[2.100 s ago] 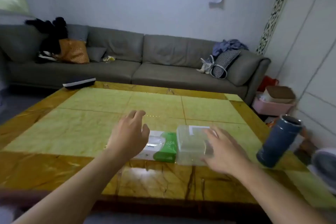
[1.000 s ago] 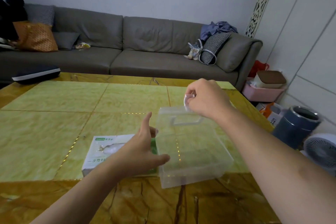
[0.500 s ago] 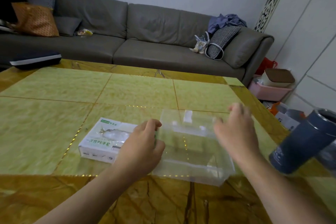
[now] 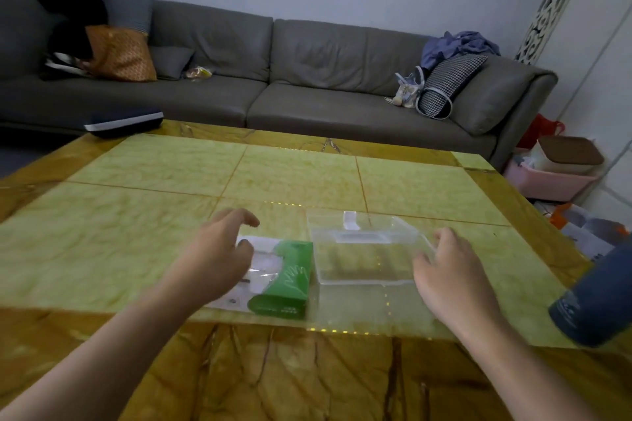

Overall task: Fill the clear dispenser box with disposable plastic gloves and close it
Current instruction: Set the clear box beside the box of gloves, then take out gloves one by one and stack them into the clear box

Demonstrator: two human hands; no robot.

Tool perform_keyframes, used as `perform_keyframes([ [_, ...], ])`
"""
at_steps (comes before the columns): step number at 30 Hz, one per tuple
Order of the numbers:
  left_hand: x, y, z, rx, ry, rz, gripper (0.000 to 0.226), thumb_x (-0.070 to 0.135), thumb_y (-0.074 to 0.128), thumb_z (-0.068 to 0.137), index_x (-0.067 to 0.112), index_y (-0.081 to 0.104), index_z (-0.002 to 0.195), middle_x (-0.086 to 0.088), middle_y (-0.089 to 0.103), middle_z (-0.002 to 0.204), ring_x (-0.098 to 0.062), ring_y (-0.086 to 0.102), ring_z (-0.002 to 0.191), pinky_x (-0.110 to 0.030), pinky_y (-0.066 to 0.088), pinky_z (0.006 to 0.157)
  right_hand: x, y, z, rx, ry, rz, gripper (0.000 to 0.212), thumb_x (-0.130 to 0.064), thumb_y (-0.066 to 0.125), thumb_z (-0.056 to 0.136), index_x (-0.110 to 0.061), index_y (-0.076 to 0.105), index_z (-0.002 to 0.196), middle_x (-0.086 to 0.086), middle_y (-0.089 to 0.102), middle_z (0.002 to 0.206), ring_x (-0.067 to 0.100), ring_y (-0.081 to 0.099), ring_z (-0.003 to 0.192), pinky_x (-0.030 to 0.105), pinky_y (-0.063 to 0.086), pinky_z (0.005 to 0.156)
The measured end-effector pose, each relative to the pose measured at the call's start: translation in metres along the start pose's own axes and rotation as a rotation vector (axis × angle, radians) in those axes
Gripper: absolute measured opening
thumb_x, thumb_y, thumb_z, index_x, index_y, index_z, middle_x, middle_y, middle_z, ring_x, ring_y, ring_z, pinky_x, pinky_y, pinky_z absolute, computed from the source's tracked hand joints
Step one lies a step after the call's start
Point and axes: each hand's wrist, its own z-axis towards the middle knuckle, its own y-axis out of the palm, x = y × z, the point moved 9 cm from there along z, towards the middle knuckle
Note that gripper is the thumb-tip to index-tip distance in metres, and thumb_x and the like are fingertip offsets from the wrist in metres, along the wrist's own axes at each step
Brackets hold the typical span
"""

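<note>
Glove packet (image 4: 273, 278) at lower centre of frame on counter (image 4: 136, 208), long axis running away from viewer, touching left wall of open clear dispenser box (image 4: 366, 249); left hand (image 4: 219, 253) loosely curled directly over packet, nearer; right hand (image 4: 451, 270) relaxed beside box.

A left hand (image 4: 219, 255) covered the white end of a glove pack (image 4: 278, 278). A dark blue cylinder (image 4: 596, 301) was blurred and cropped at right.
</note>
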Motion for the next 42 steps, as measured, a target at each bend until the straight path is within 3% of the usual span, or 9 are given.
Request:
perform_keyframes([
  [2,-0.024,-0.008,0.000,-0.040,-0.020,0.069,0.037,0.019,0.057,0.096,0.026,0.057,0.133,0.009,0.047,0.146,-0.001,0.057,0.093,-0.019,0.049,0.073,-0.023,-0.002,-0.009,0.062,-0.119,-0.036,0.049,-0.031,0.054,0.105,-0.017,0.040,0.150,0.002,0.049,0.144,0.021,0.054,0.126,0.037,0.052,0.098],
  [7,-0.047,-0.001,-0.007,-0.171,0.007,0.152,0.043,0.040,0.057,0.098,0.028,0.054,0.139,0.014,0.047,0.142,-0.009,0.049,0.122,-0.031,0.048,0.101,-0.108,0.020,-0.048,0.108,-0.509,-0.102,0.039,-0.025,0.049,0.104,-0.018,0.052,0.142,-0.008,0.051,0.136,0.009,0.048,0.130,0.031,0.047,0.112],
  [12,-0.047,-0.007,-0.006,-0.140,-0.004,0.183,0.017,0.040,0.061,0.096,0.036,0.055,0.111,0.013,0.049,0.123,-0.010,0.044,0.115,-0.033,0.046,0.099,-0.179,0.065,-0.075,-0.082,-0.782,-0.123,0.029,-0.020,0.050,0.106,-0.024,0.060,0.133,-0.011,0.057,0.127,0.011,0.050,0.121,0.025,0.043,0.107],
  [18,-0.042,-0.008,-0.003,-0.094,0.071,0.167,0.012,0.033,0.064,0.094,0.039,0.057,0.087,0.017,0.056,0.112,-0.010,0.055,0.112,-0.028,0.045,0.091,-0.219,0.111,-0.075,-0.265,-0.813,-0.379,0.023,-0.010,0.063,0.096,-0.022,0.070,0.114,-0.001,0.060,0.109,0.026,0.056,0.103,0.037,0.045,0.080],
  [24,-0.045,-0.004,-0.002,-0.128,0.064,0.168,0.014,0.032,0.063,0.098,0.030,0.075,0.106,0.010,0.054,0.146,-0.009,0.048,0.134,-0.027,0.037,0.108,-0.222,0.125,-0.069,-0.295,-0.739,-0.310,0.018,-0.007,0.067,0.094,-0.022,0.074,0.102,-0.001,0.062,0.104,0.024,0.059,0.092,0.035,0.046,0.071],
  [30,-0.043,-0.003,-0.005,-0.195,0.058,0.171,0.022,0.039,0.060,0.100,0.031,0.073,0.115,0.010,0.047,0.155,-0.010,0.042,0.141,-0.030,0.033,0.114,-0.213,0.119,-0.063,-0.266,-0.639,-0.121,0.020,-0.006,0.062,0.088,-0.025,0.059,0.082,-0.010,0.056,0.092,0.015,0.055,0.088,0.032,0.050,0.071],
  [33,-0.044,0.001,-0.005,-0.229,0.063,0.193,0.023,0.042,0.060,0.100,0.031,0.069,0.117,0.012,0.043,0.157,-0.011,0.039,0.144,-0.034,0.034,0.115,-0.211,0.117,-0.063,-0.278,-0.610,-0.084,0.022,-0.004,0.059,0.086,-0.025,0.055,0.082,-0.009,0.058,0.084,0.017,0.056,0.083,0.036,0.051,0.069],
  [38,-0.044,0.007,-0.006,-0.270,0.096,0.229,0.032,0.049,0.062,0.098,0.026,0.064,0.120,0.013,0.051,0.143,-0.010,0.045,0.135,-0.033,0.040,0.110,-0.222,0.110,-0.058,-0.221,-0.626,-0.039,0.020,-0.008,0.062,0.100,-0.023,0.056,0.089,-0.012,0.058,0.075,-0.003,0.049,0.065,0.027,0.045,0.055],
  [42,-0.047,0.009,-0.005,-0.271,0.104,0.198,0.028,0.050,0.065,0.093,0.028,0.066,0.111,0.017,0.058,0.125,-0.008,0.052,0.120,-0.036,0.047,0.103,-0.226,0.099,-0.048,-0.157,-0.573,0.151,0.019,-0.014,0.065,0.103,-0.025,0.057,0.090,-0.009,0.065,0.080,0.006,0.064,0.074,0.038,0.061,0.069],
])
